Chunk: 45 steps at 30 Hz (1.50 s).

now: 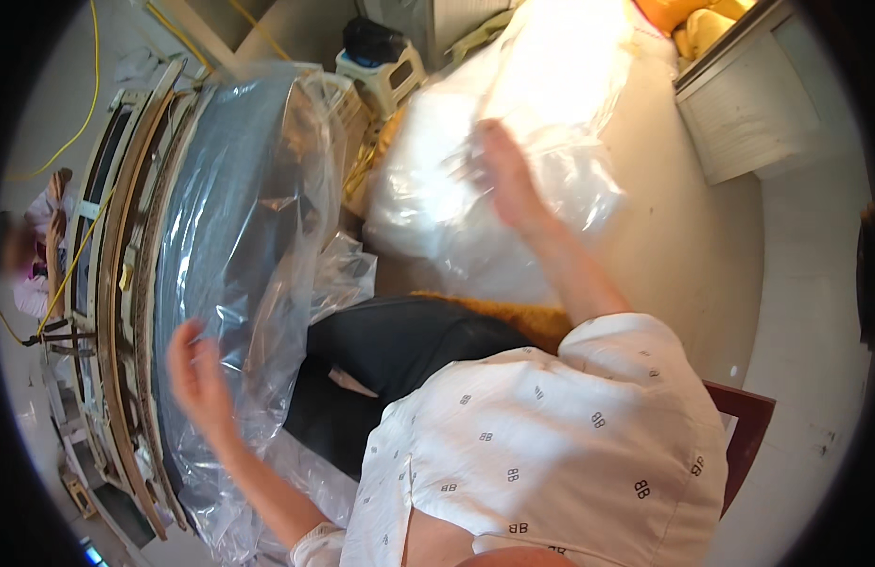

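Observation:
My left hand (201, 383) is over the left part of a clear plastic sheet (291, 213) that covers a long dark work surface (225, 151). Its fingers look loosely apart, with nothing visible between them. Farther forward and to the right, my right hand (505, 175) reaches over a big heap of clear plastic bags or film (418, 203). Motion smears its fingers, so I cannot make out whether they grip the film. Loose clear plastic (343, 279) also hangs off the work surface's right side, by my dark-trousered legs (409, 340).
Wooden and metal frame rails (125, 274) run along the work surface's left side. A pale plastic stool (385, 80) bears a black bag (373, 42). A white cabinet (749, 113) stands at the far right. Another person (40, 255) is at the far left. Yellow cords (95, 104) hang there.

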{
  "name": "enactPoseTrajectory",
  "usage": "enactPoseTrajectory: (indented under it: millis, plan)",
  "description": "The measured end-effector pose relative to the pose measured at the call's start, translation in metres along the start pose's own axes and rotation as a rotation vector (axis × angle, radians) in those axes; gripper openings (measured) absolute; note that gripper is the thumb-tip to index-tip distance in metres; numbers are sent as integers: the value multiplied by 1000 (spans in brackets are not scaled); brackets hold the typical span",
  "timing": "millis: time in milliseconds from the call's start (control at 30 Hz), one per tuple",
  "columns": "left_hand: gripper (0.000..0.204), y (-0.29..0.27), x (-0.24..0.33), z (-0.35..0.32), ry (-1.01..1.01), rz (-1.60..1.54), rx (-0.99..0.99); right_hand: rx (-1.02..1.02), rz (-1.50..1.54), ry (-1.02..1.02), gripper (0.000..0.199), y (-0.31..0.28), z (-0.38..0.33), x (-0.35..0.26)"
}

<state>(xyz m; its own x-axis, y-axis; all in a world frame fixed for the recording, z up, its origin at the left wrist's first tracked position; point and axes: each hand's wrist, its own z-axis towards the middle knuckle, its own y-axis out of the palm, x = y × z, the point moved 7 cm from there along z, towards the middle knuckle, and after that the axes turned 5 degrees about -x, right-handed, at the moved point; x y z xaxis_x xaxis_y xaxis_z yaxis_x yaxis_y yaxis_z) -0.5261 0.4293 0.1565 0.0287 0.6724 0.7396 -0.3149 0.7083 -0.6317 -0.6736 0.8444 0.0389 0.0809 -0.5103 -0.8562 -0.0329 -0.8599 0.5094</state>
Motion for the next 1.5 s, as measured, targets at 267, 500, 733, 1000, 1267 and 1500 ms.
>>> enactPoseTrajectory:
  millis: [267, 500, 733, 1000, 1267, 1500]
  plan:
    - [28, 175, 93, 3, -189, -418, -544, -789, -634, -424, 41, 127, -41, -76]
    - [5, 99, 130, -2, -237, -692, -646, -306, -1423, -672, 34, -24, 106, -80]
    - [12, 6, 84, 34, 349, -730, -44, -174, -1510, -1325, 18, 94, -20, -204]
    - [8, -194, -42, -137, 258, -870, 956, -1658, 275, 1549, 51, 293, -323, 54]
    - [17, -223, -92, -350, -378, 445, 845, -2064, -289, -448, 44, 498, -279, 149]
    - [26, -203, -115, -432, -908, 186, 384, -1999, -1003, -1252, 60, 467, -268, 213]
